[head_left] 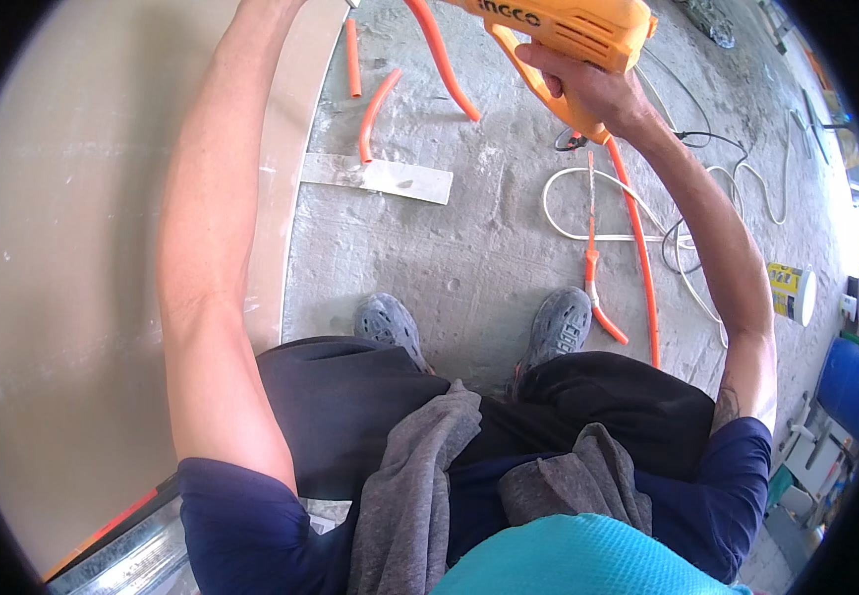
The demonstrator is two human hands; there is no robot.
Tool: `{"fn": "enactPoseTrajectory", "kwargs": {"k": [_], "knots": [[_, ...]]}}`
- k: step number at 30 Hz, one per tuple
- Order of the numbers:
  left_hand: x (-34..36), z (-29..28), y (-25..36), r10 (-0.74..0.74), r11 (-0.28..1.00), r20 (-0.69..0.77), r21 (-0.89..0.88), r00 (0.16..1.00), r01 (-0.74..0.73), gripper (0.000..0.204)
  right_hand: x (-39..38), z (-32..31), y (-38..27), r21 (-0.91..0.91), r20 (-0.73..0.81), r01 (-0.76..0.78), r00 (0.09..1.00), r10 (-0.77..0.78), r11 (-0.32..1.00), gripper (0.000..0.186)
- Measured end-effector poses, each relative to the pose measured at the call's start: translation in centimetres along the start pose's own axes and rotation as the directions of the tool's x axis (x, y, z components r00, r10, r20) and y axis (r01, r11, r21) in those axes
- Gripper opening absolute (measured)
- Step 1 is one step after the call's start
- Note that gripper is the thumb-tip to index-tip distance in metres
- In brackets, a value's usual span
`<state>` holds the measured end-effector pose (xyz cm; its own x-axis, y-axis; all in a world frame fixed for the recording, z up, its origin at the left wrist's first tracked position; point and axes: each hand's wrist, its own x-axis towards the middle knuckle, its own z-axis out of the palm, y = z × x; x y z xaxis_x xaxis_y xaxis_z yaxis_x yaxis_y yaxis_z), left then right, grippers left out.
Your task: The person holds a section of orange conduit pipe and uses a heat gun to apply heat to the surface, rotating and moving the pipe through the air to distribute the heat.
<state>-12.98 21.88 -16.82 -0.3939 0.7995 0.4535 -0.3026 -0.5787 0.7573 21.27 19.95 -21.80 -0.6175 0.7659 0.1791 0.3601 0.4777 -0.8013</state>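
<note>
My right hand (588,91) is closed around the grip of an orange power drill (563,28) held near the top of the view. My left arm (213,198) reaches up along a pale plasterboard panel (72,248); the left hand itself is cut off by the top edge of the picture. Below, I see my two grey shoes (390,322) standing on a rough concrete floor (449,248).
Orange conduit pieces (378,104) and a long orange tube (637,248) lie on the floor with white and black cables (687,248). A plasterboard offcut (380,177) lies by the panel's edge. A yellow-white tube (791,290) and a blue container (846,382) sit at right. Metal track (132,560) shows at lower left.
</note>
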Motion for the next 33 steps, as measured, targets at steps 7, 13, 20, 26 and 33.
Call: {"fn": "enactPoseTrajectory", "kwargs": {"k": [7,13,20,26,33], "knots": [[-0.3,0.7,0.8,-0.054,0.996,-0.081,0.061,0.995,0.059,0.032,0.2,-1.0,0.1,0.062,-0.053,0.017,0.998,-0.014,0.998,0.019],[-0.2,-0.1,0.4,-0.047,0.999,0.016,-0.027,0.999,0.047,0.033,-0.6,-0.4,0.5,0.05,0.01,-0.019,1.0,0.018,0.999,0.02],[-0.3,0.5,0.4,-0.045,0.999,0.02,0.0,0.999,0.045,0.035,-1.3,-0.4,1.5,0.057,0.028,-0.027,0.999,0.026,0.998,0.02],[-0.6,0.9,0.8,-0.05,0.998,-0.009,0.029,0.999,0.05,0.036,-2.1,-0.4,1.6,0.008,0.064,-0.076,0.995,0.075,0.997,0.018],[-1.3,2.0,0.8,-0.067,0.997,-0.038,0.041,0.997,0.068,0.038,-3.2,-0.5,2.3,0.042,0.088,-0.134,0.988,0.13,0.99,0.02]]}}
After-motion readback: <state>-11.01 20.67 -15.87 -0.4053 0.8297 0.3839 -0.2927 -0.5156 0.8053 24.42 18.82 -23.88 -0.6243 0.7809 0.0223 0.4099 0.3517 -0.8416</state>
